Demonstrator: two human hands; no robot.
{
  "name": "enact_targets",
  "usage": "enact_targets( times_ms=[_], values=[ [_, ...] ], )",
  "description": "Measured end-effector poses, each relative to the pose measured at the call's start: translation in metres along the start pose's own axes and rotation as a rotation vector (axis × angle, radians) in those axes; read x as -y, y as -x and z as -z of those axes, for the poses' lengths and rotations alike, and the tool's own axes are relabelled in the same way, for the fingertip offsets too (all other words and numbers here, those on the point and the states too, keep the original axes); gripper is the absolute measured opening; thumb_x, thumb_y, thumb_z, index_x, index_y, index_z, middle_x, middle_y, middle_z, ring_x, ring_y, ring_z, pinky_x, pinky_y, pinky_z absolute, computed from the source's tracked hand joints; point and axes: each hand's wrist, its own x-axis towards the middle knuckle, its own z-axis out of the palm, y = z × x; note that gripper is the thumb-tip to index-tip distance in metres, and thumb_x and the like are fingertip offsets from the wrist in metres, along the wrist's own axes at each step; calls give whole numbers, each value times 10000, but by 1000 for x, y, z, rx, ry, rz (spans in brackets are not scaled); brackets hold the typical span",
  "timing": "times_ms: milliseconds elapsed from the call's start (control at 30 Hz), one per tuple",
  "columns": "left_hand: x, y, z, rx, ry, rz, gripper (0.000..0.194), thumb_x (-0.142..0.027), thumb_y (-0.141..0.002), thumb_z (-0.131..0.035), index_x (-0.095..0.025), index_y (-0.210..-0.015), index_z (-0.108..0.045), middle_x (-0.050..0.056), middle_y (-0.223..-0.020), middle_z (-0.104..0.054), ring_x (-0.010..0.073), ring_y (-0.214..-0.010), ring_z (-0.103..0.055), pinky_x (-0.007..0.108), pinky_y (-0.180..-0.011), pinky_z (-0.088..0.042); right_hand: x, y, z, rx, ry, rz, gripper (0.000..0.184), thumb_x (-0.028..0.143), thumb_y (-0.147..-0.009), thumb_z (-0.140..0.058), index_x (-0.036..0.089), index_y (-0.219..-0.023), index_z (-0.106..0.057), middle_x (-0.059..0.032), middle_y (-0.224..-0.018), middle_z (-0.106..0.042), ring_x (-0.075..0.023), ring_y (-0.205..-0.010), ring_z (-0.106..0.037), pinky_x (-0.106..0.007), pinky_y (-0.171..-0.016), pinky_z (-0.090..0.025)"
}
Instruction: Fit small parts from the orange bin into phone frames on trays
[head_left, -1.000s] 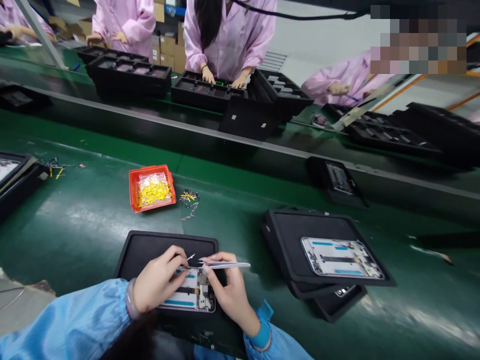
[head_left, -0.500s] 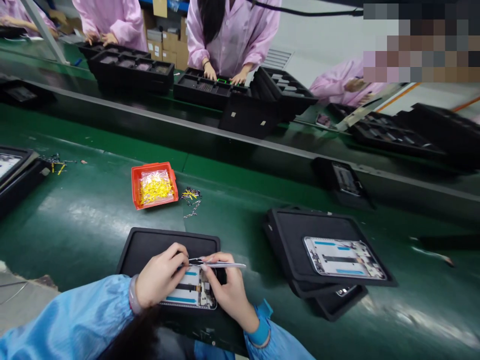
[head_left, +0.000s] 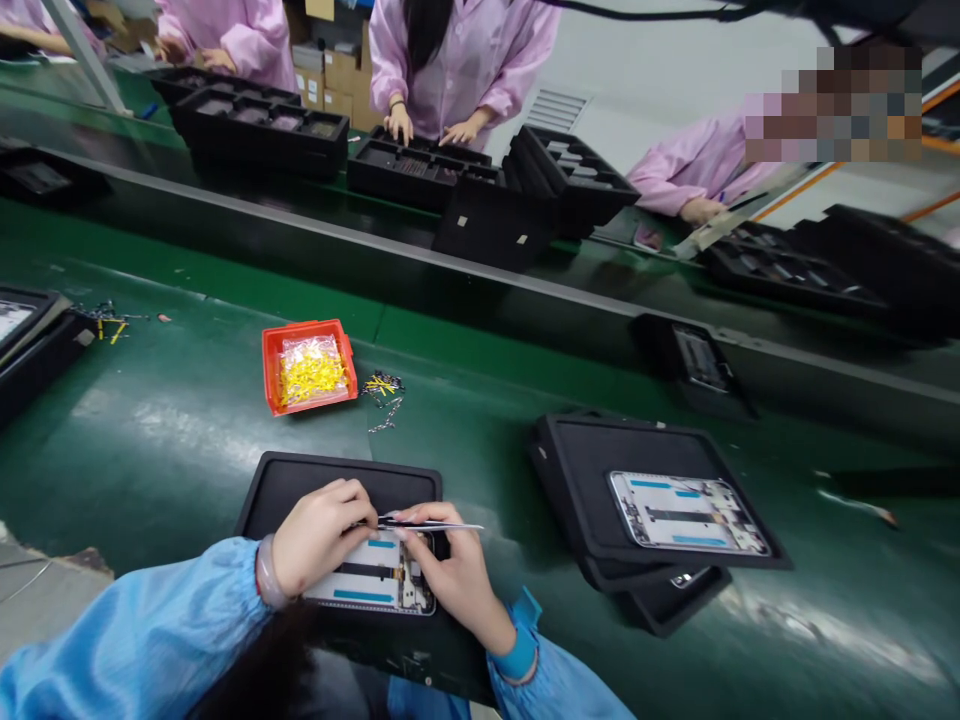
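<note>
A phone frame (head_left: 371, 585) with blue strips lies on a black tray (head_left: 300, 485) right in front of me. My left hand (head_left: 319, 535) rests on the frame's upper left, fingers curled and pinched at its top edge; what they pinch is too small to name. My right hand (head_left: 454, 570) holds metal tweezers (head_left: 431, 525), their tips pointing left toward my left fingertips above the frame.
An orange bin (head_left: 307, 365) of yellow parts sits beyond the tray, loose small parts (head_left: 381, 390) beside it. To the right, stacked black trays (head_left: 600, 470) carry a second phone frame (head_left: 688, 513). Across the conveyor, people in pink coats work over black trays (head_left: 420, 170).
The tweezers have lowered toward the frame and my two hands have drawn closer together. The view has shifted slightly upward.
</note>
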Motion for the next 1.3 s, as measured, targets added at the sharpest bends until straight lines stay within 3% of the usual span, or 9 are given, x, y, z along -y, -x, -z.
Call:
enact_targets(
  times_ms=[167,400,533,733,933,1300],
  values=[
    [3,2,5,7,-73,-40,158,-151,-871,-528,-215,-755,-615,-43,-721,-615,103,-658,-580,178,-591,-431,-1,-2,4,65,35,40,75,213,-836,-625,234,-894,-666,-32,-840,-758,-200,-757,-727,-288,-686,-602],
    [14,15,9,22,-265,-406,285,-130,-964,-312,-185,-989,-591,41,-853,-665,120,-702,-606,180,-594,-482,-3,-2,5,86,4,20,66,232,-845,-619,228,-834,-684,-34,-826,-762,-201,-741,-731,-281,-663,-611],
    [14,16,9,-13,-365,-519,335,-113,-972,-247,-155,-1050,-570,74,-875,-672,138,-719,-612,195,-573,-502,-2,-4,4,76,-8,16,61,233,-837,-624,223,-819,-682,-42,-809,-759,-203,-732,-730,-293,-659,-614],
    [8,11,11,-74,-390,-529,373,-115,-985,-211,-127,-955,-583,47,-783,-657,129,-625,-583,193,-521,-460,-2,-3,4,69,-9,15,69,173,-818,-630,221,-827,-678,-39,-809,-758,-196,-744,-729,-282,-677,-607],
    [9,11,9,-70,-317,-434,398,-166,-1001,-195,-163,-922,-585,24,-759,-640,119,-635,-575,182,-531,-447,-2,-3,4,65,-15,14,77,161,-812,-630,223,-828,-674,-34,-803,-758,-192,-738,-730,-272,-667,-606],
    [7,9,10,-187,-329,-504,367,-137,-1004,-200,-134,-944,-562,16,-760,-660,111,-600,-575,201,-478,-431,-3,-2,4,72,2,-4,58,178,-816,-628,213,-829,-672,-39,-811,-756,-189,-741,-728,-261,-672,-602]
  ],
)
